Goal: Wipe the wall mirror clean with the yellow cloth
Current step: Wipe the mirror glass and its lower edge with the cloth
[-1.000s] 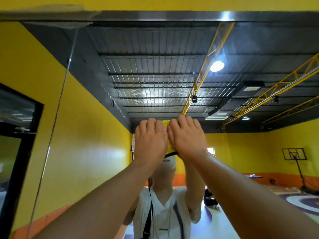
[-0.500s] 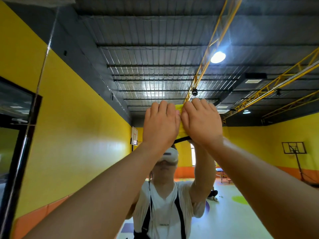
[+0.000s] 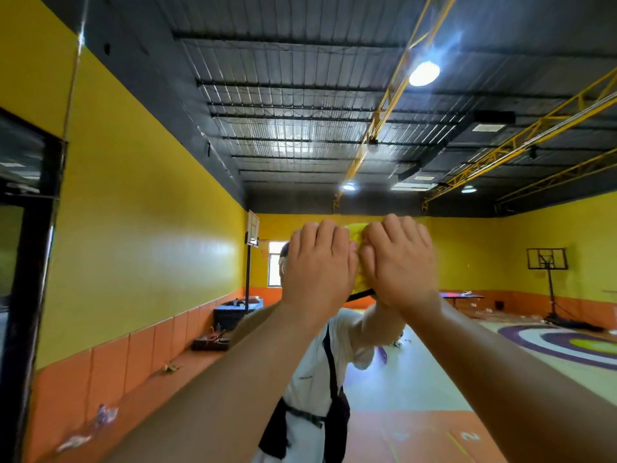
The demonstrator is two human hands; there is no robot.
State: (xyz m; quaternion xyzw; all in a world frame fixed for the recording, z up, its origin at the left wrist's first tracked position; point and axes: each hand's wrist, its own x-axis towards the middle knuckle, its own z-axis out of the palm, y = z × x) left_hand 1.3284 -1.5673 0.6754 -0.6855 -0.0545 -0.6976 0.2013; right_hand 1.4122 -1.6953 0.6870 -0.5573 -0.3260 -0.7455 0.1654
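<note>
floor marking [image 3: 470, 436] | reads "2" | shirt print [image 3: 305, 376] | illegible

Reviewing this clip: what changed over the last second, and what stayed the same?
The left hand and right hand slid the yellow cloth down the mirror. Earlier they were above the reflected head; now they mostly cover it. The view also tipped lower. Unchanged: both hands flat, side by side, pressing the cloth; nothing released.
</note>
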